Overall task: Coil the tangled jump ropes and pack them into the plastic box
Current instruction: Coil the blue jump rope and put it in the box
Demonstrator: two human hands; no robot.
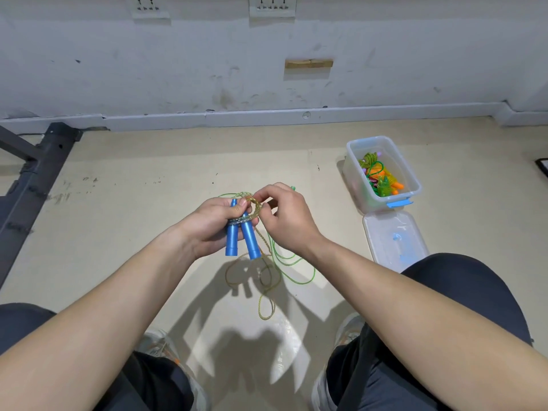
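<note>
The left hand's grip (213, 226) is closed tight around two blue handles (241, 237), held side by side. Just beside it, the right hand (286, 216) pinches the yellow rope (255, 204) at the top of the handles, making a small loop. I think a few turns already sit around the handles, but it is hard to see. More yellow rope and a green rope (292, 264) hang below the grip to the floor (118, 203).

To do this well, keep each turn snug and flat, and pull slowly so the green rope does not snag. The plastic box (354, 167) waits far off to the right, open, with ropes inside.
</note>
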